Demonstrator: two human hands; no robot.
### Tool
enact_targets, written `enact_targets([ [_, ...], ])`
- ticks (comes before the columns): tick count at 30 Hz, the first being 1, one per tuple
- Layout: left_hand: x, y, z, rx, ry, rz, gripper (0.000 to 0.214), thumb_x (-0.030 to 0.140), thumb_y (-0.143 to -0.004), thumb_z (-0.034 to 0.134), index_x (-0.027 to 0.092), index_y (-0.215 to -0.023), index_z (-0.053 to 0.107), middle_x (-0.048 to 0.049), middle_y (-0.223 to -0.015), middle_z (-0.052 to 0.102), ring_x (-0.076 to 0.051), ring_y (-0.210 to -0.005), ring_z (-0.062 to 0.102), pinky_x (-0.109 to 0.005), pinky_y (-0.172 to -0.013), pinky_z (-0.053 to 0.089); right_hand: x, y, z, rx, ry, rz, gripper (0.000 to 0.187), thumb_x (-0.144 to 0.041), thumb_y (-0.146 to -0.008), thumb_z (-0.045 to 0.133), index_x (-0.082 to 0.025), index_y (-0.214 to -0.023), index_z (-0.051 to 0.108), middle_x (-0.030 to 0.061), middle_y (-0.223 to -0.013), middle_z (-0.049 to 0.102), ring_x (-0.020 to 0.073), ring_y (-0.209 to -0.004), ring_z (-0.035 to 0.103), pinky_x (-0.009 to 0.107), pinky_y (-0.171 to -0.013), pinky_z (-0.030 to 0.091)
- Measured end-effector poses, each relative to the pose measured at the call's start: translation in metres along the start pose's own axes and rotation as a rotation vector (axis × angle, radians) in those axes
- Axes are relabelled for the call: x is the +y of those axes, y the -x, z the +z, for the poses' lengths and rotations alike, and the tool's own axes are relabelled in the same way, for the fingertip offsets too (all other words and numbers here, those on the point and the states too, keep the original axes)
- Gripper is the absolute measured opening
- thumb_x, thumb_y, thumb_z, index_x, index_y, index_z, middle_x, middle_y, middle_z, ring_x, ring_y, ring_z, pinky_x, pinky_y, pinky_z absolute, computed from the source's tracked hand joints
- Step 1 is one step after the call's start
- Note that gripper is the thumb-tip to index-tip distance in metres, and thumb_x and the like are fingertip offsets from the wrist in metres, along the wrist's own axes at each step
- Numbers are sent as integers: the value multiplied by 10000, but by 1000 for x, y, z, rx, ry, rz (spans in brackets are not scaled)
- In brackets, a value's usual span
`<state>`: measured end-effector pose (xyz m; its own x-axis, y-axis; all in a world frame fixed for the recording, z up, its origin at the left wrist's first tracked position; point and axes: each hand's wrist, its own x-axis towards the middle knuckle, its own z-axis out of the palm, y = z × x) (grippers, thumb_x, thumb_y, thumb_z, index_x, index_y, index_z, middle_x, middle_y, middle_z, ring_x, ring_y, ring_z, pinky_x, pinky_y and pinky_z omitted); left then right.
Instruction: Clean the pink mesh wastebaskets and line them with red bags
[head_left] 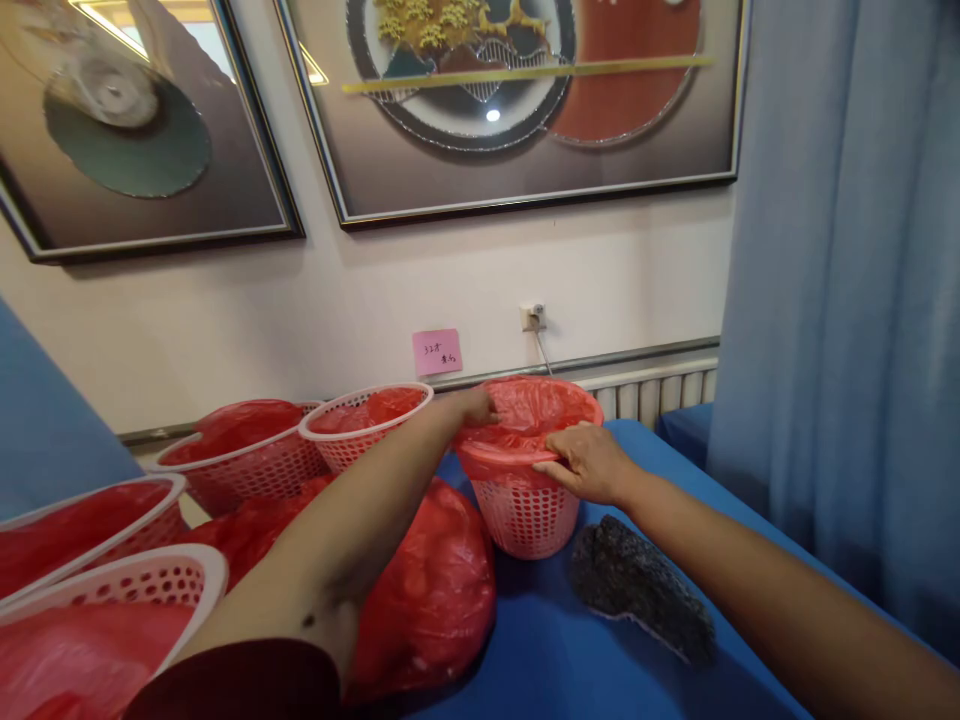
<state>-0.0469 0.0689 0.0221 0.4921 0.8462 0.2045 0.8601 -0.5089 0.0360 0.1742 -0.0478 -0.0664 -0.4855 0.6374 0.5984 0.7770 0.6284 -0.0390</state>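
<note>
A white perforated plastic basket (527,520) stands upright on the blue-covered surface, lined with a thin red plastic bag (536,405) folded over its rim. At the left of the rim, my left hand (476,407) is closed on the bag's edge, its fingertips partly hidden. My right hand (590,462) grips the bag at the front right of the rim, with the thumb outside the basket. Below my right forearm lies a dark grey, fuzzy-looking object (641,588), whose kind I cannot make out.
Several more white baskets, including a front one (214,575), stand at left with red plastic in them. A bulging red bag (431,590) lies beside my left forearm. A blue curtain (840,250) hangs at right. A pink note (437,351) and a socket (533,318) are on the wall.
</note>
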Motion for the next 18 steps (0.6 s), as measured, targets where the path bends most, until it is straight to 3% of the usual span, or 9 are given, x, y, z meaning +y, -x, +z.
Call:
enact_targets([
  [4, 10, 23, -7, 162, 44, 10, 337, 434, -996, 542, 172, -930, 743, -45, -909, 746, -199, -844, 677, -314, -792, 544, -4, 1, 3, 29, -15, -10, 362, -466, -982, 530, -192, -753, 589, 23, -719, 670, 167, -668, 580, 314, -670, 316],
  [8, 34, 70, 13, 429, 78, 19, 498, 447, -1023, 407, 183, -714, 694, -44, -719, 704, -200, -731, 638, -347, -813, 504, -3, 10, 0, 42, -110, -55, 368, -479, -999, 491, -190, -821, 632, 47, -782, 701, 199, -734, 626, 332, -719, 405],
  [11, 45, 98, 36, 624, 106, 9, 511, 396, -1033, 354, 198, -629, 596, -32, -626, 620, -188, -657, 571, -421, -935, 464, 12, 7, -7, 156, -239, -96, 373, -462, -1032, 413, -196, -1107, 664, 96, -1095, 732, 238, -1022, 663, 383, -899, 469],
  [13, 48, 106, 48, 701, 132, 22, 489, 375, -1027, 369, 213, -594, 529, -5, -574, 542, -176, -622, 530, -415, -937, 464, 30, -2, -12, 302, -236, -38, 432, -459, -1046, 352, -214, -1296, 605, 123, -1365, 632, 267, -1264, 575, 451, -1030, 436],
  [15, 50, 107, 56, 747, 155, 42, 470, 356, -1016, 398, 223, -572, 475, 14, -549, 481, -169, -607, 506, -383, -888, 478, 48, -14, -14, 368, -164, 67, 486, -473, -1054, 303, -234, -1393, 555, 126, -1514, 513, 299, -1389, 472, 530, -1087, 389],
  [16, 50, 106, 58, 766, 163, 50, 462, 344, -1011, 410, 226, -566, 456, 20, -544, 461, -166, -601, 498, -373, -867, 481, 56, -19, -13, 335, -131, 105, 499, -480, -1057, 285, -247, -1408, 553, 119, -1534, 494, 312, -1407, 450, 561, -1095, 372],
  [18, 49, 104, 62, 799, 173, 60, 445, 320, -999, 428, 229, -563, 430, 25, -546, 442, -165, -597, 488, -363, -833, 480, 67, -27, -9, 176, -101, 115, 509, -502, -1058, 274, -265, -1312, 646, 104, -1428, 603, 316, -1334, 521, 566, -1075, 386],
])
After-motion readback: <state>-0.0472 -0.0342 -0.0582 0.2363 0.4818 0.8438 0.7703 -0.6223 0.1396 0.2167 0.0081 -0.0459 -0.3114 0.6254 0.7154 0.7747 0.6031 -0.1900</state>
